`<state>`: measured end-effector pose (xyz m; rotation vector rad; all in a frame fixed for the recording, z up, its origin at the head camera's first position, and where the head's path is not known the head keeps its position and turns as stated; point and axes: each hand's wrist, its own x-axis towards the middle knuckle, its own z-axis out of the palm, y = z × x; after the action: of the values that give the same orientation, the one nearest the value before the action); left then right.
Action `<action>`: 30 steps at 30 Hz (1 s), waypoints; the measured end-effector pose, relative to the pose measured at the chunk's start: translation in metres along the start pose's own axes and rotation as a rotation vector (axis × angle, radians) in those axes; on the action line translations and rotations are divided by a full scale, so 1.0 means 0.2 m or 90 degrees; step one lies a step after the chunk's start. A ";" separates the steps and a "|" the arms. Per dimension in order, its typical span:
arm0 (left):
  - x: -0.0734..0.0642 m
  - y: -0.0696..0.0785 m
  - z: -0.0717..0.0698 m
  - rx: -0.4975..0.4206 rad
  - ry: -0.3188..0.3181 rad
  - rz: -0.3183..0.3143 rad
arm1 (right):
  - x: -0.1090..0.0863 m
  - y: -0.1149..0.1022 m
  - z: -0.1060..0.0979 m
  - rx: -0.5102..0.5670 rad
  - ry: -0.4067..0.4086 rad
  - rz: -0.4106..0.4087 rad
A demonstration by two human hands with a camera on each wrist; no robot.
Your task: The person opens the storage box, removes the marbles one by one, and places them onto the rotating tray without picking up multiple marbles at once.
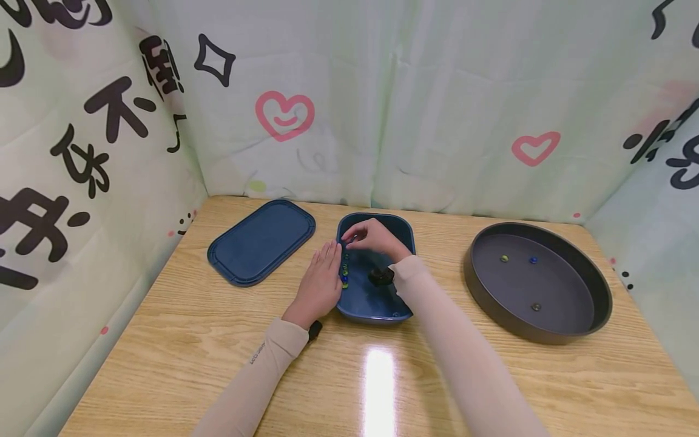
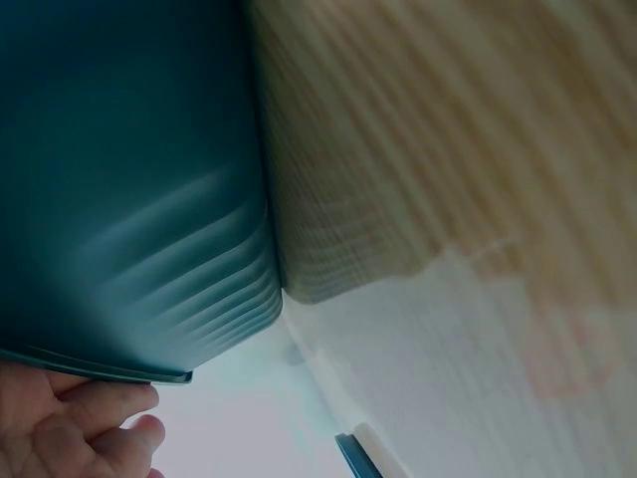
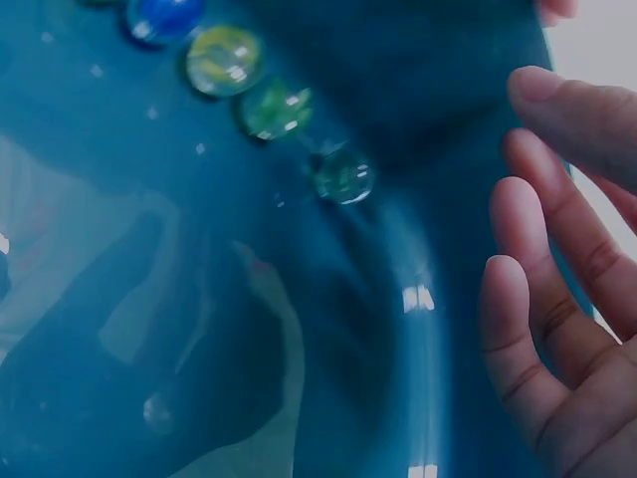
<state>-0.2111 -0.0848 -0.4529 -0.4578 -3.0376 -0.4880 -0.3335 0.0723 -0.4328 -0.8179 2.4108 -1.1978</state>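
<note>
A deep blue rectangular tub [image 1: 377, 312] stands in the middle of the table, with several glass marbles [image 1: 345, 273] lined up along its left inner edge. My left hand [image 1: 319, 282] rests against the tub's left rim with its fingers extended. In the left wrist view, fingers [image 2: 85, 418] lie at the rim beside the ribbed outer wall. My right hand [image 1: 377, 238] is over the tub's far left part, fingers gently bent. The right wrist view shows nothing between its fingers [image 3: 518, 299], which are near the wall, with a clear marble [image 3: 343, 177] and a green marble [image 3: 277, 108] nearby.
To the left lies a flat blue lid [image 1: 262, 243]. A round dark grey pan [image 1: 568, 309] on the right contains a yellowish marble [image 1: 504, 258], a blue marble [image 1: 533, 260] and a clear one [image 1: 536, 307]. Printed curtains [image 1: 349, 152] border the table's back and sides.
</note>
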 end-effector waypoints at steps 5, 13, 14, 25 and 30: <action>0.00 0.00 0.00 0.000 0.000 0.001 | 0.02 0.03 0.02 -0.026 -0.025 0.043; 0.00 0.00 0.00 -0.001 -0.008 -0.001 | 0.04 0.06 0.04 -0.048 -0.052 0.055; 0.00 0.00 0.00 -0.002 -0.008 -0.001 | 0.04 0.06 0.04 -0.049 -0.055 0.055; -0.01 0.01 0.00 -0.005 -0.010 -0.006 | 0.06 0.09 0.07 -0.068 -0.070 0.078; -0.01 0.01 -0.01 -0.009 -0.015 -0.007 | 0.07 0.09 0.08 -0.083 -0.075 0.069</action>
<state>-0.2098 -0.0845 -0.4510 -0.4505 -3.0626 -0.5089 -0.3427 0.0634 -0.4571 -0.7613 2.4221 -0.9333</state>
